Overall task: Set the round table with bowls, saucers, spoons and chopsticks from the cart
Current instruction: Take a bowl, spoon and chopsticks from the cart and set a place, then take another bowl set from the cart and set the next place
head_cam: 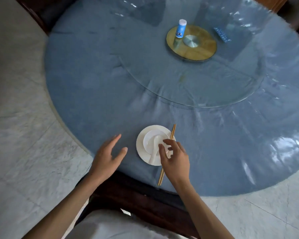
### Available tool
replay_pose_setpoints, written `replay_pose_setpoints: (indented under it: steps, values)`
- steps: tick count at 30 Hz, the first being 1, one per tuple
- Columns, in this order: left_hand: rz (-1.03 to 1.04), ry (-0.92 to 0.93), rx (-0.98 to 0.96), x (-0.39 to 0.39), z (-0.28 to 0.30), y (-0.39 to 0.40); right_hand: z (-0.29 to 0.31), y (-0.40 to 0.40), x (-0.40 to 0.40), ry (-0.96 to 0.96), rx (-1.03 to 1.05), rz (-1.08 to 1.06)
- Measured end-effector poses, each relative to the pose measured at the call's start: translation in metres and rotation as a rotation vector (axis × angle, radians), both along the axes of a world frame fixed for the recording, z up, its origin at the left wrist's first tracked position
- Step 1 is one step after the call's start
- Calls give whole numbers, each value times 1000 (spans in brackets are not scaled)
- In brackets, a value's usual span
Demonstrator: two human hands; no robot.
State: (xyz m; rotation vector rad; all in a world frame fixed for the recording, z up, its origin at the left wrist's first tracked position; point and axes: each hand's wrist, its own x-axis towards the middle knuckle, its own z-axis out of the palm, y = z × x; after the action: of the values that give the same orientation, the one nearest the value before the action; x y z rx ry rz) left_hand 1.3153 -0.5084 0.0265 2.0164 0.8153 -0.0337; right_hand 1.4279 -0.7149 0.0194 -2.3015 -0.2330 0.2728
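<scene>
— Nearest item first, please.
— A dark wooden chair (136,192) stands at the near edge of the round table (93,87), which carries a blue cloth under clear plastic. The person's arms reach over the chair.
— The hands?
— Left hand (107,157) is at the table edge, just left of the place setting, fingers straight and loosely spread, thumb apart, holding nothing. Right hand (175,156) is over the right side of the white saucer (141,152), fingers loosely curled, thumb and forefinger close together. Whether they touch anything, I cannot tell.
— The setting itself?
— Saucer sits near the table edge. A white bowl (151,138) stands on it. A white ceramic spoon (154,149) rests with its scoop in the bowl, handle pointing toward the person across the saucer rim. A pair of wooden chopsticks (172,132) lies along the saucer's right edge, partly under the right hand, near tips close to the table edge.
— Further out?
— A glass turntable (188,90), its wooden hub (204,49) at centre, and a blue-and-white canister (180,29) standing upright on that hub.
</scene>
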Motion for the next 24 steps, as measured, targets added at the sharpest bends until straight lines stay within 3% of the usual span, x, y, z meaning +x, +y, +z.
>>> replay_pose_setpoints:
  steps: [5, 11, 24]
  values:
    - [-19, -72, 300, -62, 37, 29, 41, 50, -14, -238, -19, 394]
    - [121, -40, 388, -170, 62, 69, 75, 136, -93, -451, 89, 759]
    - [622, 33, 502, -489, 72, 116, 92, 325, -352, -450, 132, 1345]
